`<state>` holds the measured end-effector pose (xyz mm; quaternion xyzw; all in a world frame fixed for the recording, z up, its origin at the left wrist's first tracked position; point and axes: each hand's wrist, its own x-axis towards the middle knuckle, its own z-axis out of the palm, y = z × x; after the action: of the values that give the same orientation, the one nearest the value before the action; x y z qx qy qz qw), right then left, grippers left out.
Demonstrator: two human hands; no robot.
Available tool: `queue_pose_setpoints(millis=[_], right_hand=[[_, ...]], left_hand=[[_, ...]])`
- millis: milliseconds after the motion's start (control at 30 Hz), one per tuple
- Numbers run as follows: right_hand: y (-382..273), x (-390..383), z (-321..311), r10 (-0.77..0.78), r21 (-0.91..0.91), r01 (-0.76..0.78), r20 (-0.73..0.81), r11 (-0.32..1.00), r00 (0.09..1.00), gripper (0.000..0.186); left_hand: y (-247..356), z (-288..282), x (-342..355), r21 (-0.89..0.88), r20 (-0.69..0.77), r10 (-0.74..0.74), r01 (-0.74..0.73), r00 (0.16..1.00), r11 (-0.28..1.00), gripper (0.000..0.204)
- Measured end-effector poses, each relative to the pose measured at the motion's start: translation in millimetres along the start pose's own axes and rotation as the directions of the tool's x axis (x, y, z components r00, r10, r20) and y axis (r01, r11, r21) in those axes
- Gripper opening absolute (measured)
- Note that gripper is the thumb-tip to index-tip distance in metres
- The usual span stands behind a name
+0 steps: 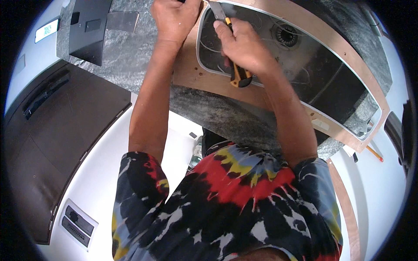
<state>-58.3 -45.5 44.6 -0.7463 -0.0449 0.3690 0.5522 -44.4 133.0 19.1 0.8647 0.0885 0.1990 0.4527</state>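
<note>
Knife (240, 77), yellow and black, sits in my right hand (244, 45), fingers wrapped around the handle and thumb laid near its front. Its long axis runs slantwise, away from me and a little leftward: the grey blade (219, 12) leads up toward the far edge of view, while the butt sticks out below my palm, back toward my chest. I have it across the left end of the dark basin (320, 65), which a white strip (197, 52) and a wooden frame (185, 71) surround on the grey mottled desk (209, 106). My left hand (177, 19) is curled beside the blade; its fingertips run out of view, so I cannot tell what it grips.
</note>
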Motion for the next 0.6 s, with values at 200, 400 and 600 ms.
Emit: queue_pose_setpoints(millis=[200,400,600], right_hand=[[1.9,10.5,-16.5,-0.065,-0.132,0.073,0.058,0.989,0.996,0.048],[-3.1,20.9,-28.4,-0.016,-0.157,0.054,0.238,0.986,0.971,0.044],[15.2,35.7,-42.2,-0.157,-0.138,0.208,0.313,0.968,0.937,0.041]], left_hand=[[0.5,1.0,-2.3,-0.056,-0.010,-0.025,0.025,1.000,0.998,0.027],[-4.6,-2.1,3.5,-0.042,-0.025,0.001,-0.002,1.000,0.999,0.026],[-5.5,1.2,4.5,-0.066,-0.042,0.043,-0.046,0.998,0.997,0.025]])
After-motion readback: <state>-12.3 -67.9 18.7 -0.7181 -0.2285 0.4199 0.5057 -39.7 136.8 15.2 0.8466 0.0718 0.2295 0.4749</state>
